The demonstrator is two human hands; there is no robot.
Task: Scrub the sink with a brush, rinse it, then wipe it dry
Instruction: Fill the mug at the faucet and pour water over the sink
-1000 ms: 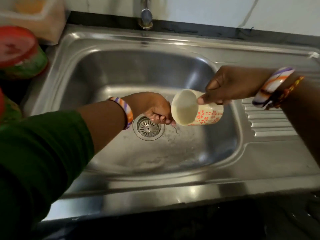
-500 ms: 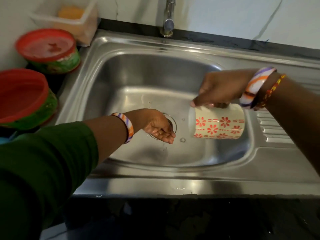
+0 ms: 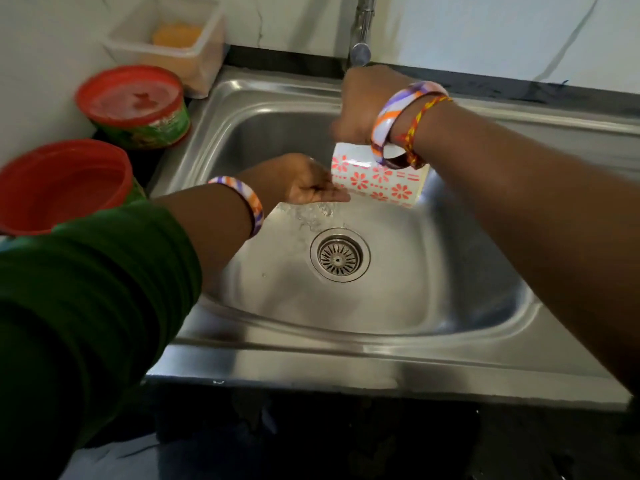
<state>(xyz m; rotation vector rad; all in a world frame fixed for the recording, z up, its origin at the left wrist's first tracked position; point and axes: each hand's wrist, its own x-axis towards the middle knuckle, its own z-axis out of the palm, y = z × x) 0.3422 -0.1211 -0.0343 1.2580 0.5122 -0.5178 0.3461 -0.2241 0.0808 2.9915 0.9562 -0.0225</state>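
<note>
The stainless steel sink (image 3: 450, 341) fills the middle of the view, its round drain strainer (image 3: 339, 258) in the basin floor. My right hand (image 3: 360, 105) grips a white mug with red flowers (image 3: 379, 181) from above and holds it tipped on its side over the basin. My left hand (image 3: 304, 183) is held palm up with straight fingers just left of the mug's mouth. Water runs off that hand and splashes onto the basin floor (image 3: 311, 216) beside the drain. No brush is in view.
The tap (image 3: 362, 32) rises behind my right hand at the back wall. Left of the sink stand two red-lidded green tubs (image 3: 135, 105) (image 3: 62, 185) and a clear plastic box (image 3: 169, 39) holding something orange. The drainboard (image 3: 554, 119) lies at the right.
My right hand has carried the mug back and left, tipping it over my left palm, and water now pours into the basin. My left hand has moved up off the drain.
</note>
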